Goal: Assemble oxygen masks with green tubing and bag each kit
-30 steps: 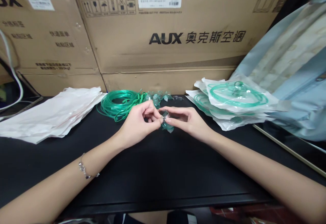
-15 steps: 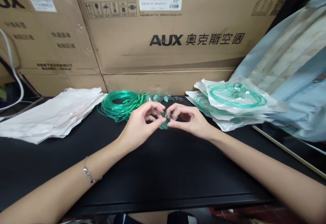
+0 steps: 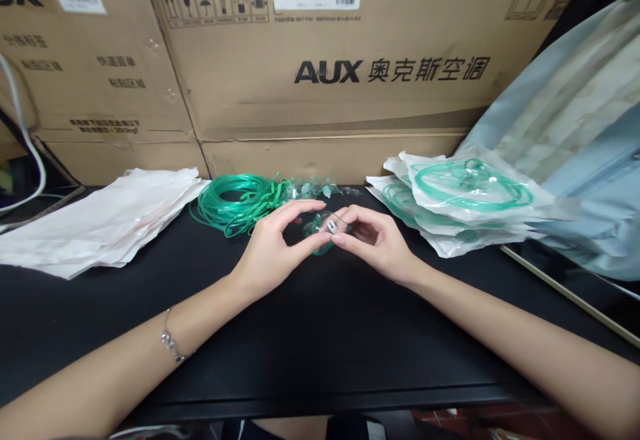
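Small green translucent plastic piece (image 3: 316,230) sits just above the black surface (image 3: 320,333), exactly between the two hands and a little ahead of the person. The left hand (image 3: 270,247) comes to it from the left, with thumb and forefinger curved around it like an open ring and their tips closing on its left side. The right hand (image 3: 375,243) comes from the right and pinches its right side between thumb and forefinger, where a small white spot shows on the piece. Both hands are equally near, since each one touches it. The fingers cover much of the piece, so I cannot tell its long axis with certainty; it seems to run from one hand to the other. Just beyond the left hand lies a coil of thin green plastic tubing (image 3: 235,201), and beyond the fingertips of both hands there is a row of small clear and green plastic parts (image 3: 320,191). Well apart to the left of the left hand lies a stack of flat white plastic bags (image 3: 100,217). Near the right hand, to its right, is a pile of sealed clear bags (image 3: 465,193) with green tubing inside. Brown cardboard boxes (image 3: 325,113) stand behind all of it. A thin silver bracelet (image 3: 171,347) is on the left wrist.
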Demonstrator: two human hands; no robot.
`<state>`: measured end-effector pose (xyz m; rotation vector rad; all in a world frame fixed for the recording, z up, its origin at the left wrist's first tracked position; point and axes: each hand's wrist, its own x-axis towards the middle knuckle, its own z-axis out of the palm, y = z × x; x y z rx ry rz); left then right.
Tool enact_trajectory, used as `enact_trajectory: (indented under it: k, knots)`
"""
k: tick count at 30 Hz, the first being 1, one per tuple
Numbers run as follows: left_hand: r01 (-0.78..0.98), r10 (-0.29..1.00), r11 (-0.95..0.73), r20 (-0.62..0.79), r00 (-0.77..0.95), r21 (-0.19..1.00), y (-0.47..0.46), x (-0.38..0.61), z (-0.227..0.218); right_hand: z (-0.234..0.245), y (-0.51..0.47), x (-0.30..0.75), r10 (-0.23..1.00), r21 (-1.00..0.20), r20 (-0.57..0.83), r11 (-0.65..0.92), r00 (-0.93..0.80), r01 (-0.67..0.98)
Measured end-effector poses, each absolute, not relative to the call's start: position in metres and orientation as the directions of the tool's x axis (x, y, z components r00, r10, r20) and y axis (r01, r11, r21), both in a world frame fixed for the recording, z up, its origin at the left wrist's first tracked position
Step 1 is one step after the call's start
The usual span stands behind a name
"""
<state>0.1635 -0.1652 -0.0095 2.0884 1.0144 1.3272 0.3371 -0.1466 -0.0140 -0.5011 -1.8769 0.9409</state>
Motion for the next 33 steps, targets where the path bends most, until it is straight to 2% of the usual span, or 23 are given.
enact_trajectory:
  k: [5,10,13,18,33]
  knots:
    - [0.054,0.853,-0.427,0.383,0.355,0.902,-0.159,0.16,-0.006,-0.013,-0.145,0.339,0.667,-0.806,0.557,0.578,-0.495,-0.129]
    - [-0.128,0.868,-0.224,0.258,0.424,0.966,-0.16,0.154,0.003,-0.011,-0.144,0.34,0.653,-0.828,0.536,0.529,-0.535,-0.185]
    - [-0.126,0.869,-0.176,0.215,0.447,0.976,-0.163,0.153,0.009,-0.009,-0.144,0.341,0.659,-0.834,0.528,0.52,-0.535,-0.183]
    - [-0.019,0.888,-0.219,0.207,0.411,0.976,-0.167,0.153,0.013,-0.008,-0.144,0.342,0.685,-0.842,0.509,0.523,-0.522,-0.135]
    - [0.045,0.881,-0.32,0.28,0.383,0.946,-0.17,0.155,0.01,-0.009,-0.147,0.337,0.676,-0.806,0.546,0.586,-0.495,-0.09]
